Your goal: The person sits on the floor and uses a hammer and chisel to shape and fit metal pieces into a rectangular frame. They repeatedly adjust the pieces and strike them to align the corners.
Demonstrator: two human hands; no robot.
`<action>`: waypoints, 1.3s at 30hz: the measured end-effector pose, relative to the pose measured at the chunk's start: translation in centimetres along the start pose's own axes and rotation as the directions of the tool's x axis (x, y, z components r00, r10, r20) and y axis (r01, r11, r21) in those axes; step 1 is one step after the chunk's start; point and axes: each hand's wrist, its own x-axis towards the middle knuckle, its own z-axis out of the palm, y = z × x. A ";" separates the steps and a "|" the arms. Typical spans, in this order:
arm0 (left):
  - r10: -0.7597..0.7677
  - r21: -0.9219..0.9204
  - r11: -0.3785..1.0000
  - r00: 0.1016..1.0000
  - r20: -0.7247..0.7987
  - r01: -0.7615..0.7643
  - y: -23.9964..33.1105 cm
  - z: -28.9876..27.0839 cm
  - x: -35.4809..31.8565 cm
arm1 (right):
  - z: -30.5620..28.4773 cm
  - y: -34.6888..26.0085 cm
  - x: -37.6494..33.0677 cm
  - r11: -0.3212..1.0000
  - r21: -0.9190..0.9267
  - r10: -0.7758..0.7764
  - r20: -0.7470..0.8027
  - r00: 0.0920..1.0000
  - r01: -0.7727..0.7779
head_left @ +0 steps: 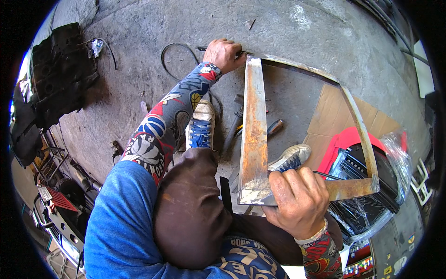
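Note:
A four-sided metal frame (255, 125), rusty and bent at its far right side, is held up in front of me over my knee. My right hand (299, 200) is closed round its near bar, by the near left corner, where a pale patch shows. At the far left corner, my left hand (225, 56) is a fist on a slim dark tool. The tool's black end (201, 48) sticks out to the left of the fist; its other end meets the frame, and its kind I cannot make out.
Behind the frame, a screwdriver (275, 126) and a dark-handled tool (231, 130) lie on the concrete floor. A black cable (163, 58) loops near my left forearm. To the right are cardboard (327, 109) and a red-and-black part (346, 139) in clear plastic. Black matting (62, 69) lies far left.

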 end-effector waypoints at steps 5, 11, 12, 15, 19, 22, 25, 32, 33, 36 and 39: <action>-0.024 -0.004 1.000 0.999 0.044 0.024 0.0 -0.1 0.0 | -0.2 0.0 0.1 1.000 0.007 -0.005 0.012 1.000 0.005; -0.017 0.018 1.000 0.999 0.046 0.016 -0.1 0.0 0.1 | -0.1 0.0 0.1 1.000 -0.009 -0.005 0.010 1.000 0.005; -0.010 0.012 1.000 0.999 0.038 0.010 -0.1 0.0 0.1 | -0.1 0.0 0.1 1.000 -0.010 -0.004 0.009 1.000 0.004; 0.001 -0.002 1.000 1.000 0.029 -0.001 -0.2 0.1 0.1 | -0.1 0.1 0.1 1.000 0.017 0.010 0.018 1.000 -0.011; 0.007 -0.001 1.000 1.000 0.015 -0.007 -0.4 0.4 0.0 | -0.2 0.1 0.1 1.000 0.005 -0.001 0.019 1.000 0.001; -0.006 -0.012 1.000 1.000 -0.011 0.006 -0.3 0.5 0.0 | -0.2 0.1 0.1 1.000 0.004 -0.005 0.017 1.000 0.005; -0.011 -0.014 1.000 1.000 -0.018 0.011 -0.3 0.6 0.0 | -0.2 0.1 0.1 1.000 -0.001 -0.006 0.014 1.000 0.006; 0.001 0.003 1.000 1.000 -0.020 -0.001 -0.4 0.6 0.1 | 0.1 0.1 0.1 1.000 -0.001 -0.009 -0.008 1.000 0.009; 0.007 0.000 1.000 1.000 -0.029 -0.007 -0.4 0.6 0.1 | 0.1 0.1 0.1 1.000 0.009 -0.002 -0.005 1.000 0.002; 0.011 -0.003 1.000 1.000 -0.017 -0.011 -0.5 0.7 0.1 | 0.1 0.1 0.0 1.000 0.013 -0.002 -0.006 1.000 0.002; 0.023 0.007 1.000 1.000 -0.014 -0.023 -0.6 0.6 0.1 | 0.1 0.1 0.0 1.000 0.013 0.000 0.013 1.000 0.000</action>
